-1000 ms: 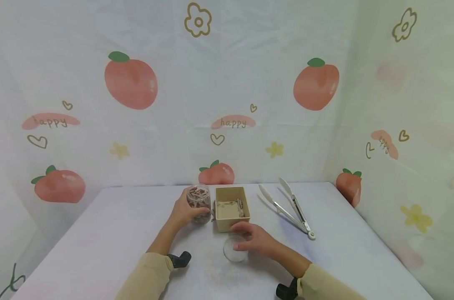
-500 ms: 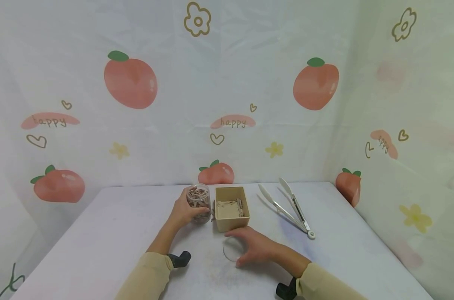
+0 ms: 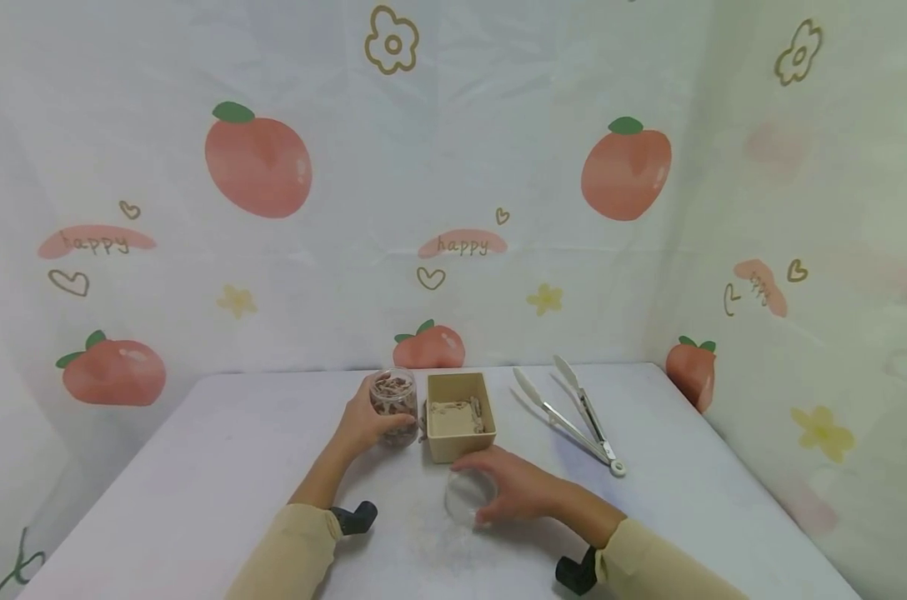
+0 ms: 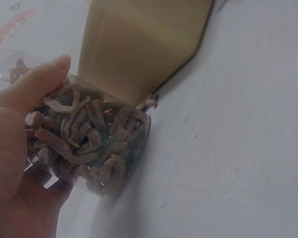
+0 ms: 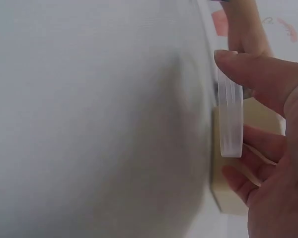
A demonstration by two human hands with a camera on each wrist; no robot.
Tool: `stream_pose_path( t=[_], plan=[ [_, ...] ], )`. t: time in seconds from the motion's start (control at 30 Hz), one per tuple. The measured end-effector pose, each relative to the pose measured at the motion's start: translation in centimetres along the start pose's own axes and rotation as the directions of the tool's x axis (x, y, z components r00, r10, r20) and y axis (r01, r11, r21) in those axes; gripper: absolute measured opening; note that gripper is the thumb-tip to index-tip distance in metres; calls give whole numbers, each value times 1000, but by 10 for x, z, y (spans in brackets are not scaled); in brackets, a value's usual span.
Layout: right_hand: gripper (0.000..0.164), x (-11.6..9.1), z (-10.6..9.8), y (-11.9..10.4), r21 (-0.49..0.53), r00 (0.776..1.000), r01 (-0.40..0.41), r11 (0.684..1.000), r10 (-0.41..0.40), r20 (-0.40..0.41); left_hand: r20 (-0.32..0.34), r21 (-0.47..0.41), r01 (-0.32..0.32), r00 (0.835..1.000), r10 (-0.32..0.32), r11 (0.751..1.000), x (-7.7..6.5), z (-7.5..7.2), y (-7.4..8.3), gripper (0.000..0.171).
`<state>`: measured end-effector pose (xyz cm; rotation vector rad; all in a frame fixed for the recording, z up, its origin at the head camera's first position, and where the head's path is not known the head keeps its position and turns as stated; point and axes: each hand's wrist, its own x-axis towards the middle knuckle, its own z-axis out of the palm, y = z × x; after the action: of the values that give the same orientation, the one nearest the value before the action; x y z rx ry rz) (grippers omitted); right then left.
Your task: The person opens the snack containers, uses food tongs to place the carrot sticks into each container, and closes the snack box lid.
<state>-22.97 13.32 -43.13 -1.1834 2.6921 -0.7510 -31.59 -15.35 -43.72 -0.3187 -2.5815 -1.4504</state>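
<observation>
My left hand [image 3: 363, 418] grips a clear jar [image 4: 89, 134] round its side, thumb at the front. The jar stands upright without a lid and is filled with brown, curled dried strips. Beside it on the right is a beige rectangular box [image 3: 460, 448] with a few brown strips at its bottom. My right hand [image 3: 515, 485], in front of the box, pinches a round clear plastic lid [image 5: 230, 119] between thumb and fingers. In the right wrist view the lid hangs a little above the table. Part of its edge is hidden by the fingers.
Metal tongs [image 3: 575, 425] with pale tips lie spread on the right of the white table [image 3: 273, 417]. Brown strips [image 4: 148, 102] lie between jar and box. A printed curtain [image 3: 348, 208] hangs behind the table.
My right hand opened its fingers wide around the lid, then closed on its rim and raised it slightly. The left hand and jar have stayed in place.
</observation>
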Motion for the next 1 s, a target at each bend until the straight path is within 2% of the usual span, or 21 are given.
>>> stream_pose_path(
  t=[0.27, 0.47, 0.63, 0.83, 1.0],
  plan=[
    [63, -2, -26, -12, 62, 998, -60, 996, 59, 11, 16, 10, 17, 1000, -17, 1000, 1, -2, -1, 104],
    [61, 3, -45, -22, 85, 999, -45, 995, 43, 21, 20, 0, 13, 1000, -13, 1000, -1, -1, 1, 100],
    [60, 15, -60, -35, 94, 999, -31, 995, 30, 15, 25, -27, 9, 1000, -8, 1000, -3, -2, 0, 99],
    [59, 36, -66, -38, 51, 996, 13, 999, -8, -85, 31, -51, 9, 999, -8, 999, -5, -2, 0, 100],
    [56, 57, -68, -37, 14, 976, 73, 997, -69, -205, 30, -56, 5, 1000, -3, 998, -5, -1, -1, 100]
  ],
)
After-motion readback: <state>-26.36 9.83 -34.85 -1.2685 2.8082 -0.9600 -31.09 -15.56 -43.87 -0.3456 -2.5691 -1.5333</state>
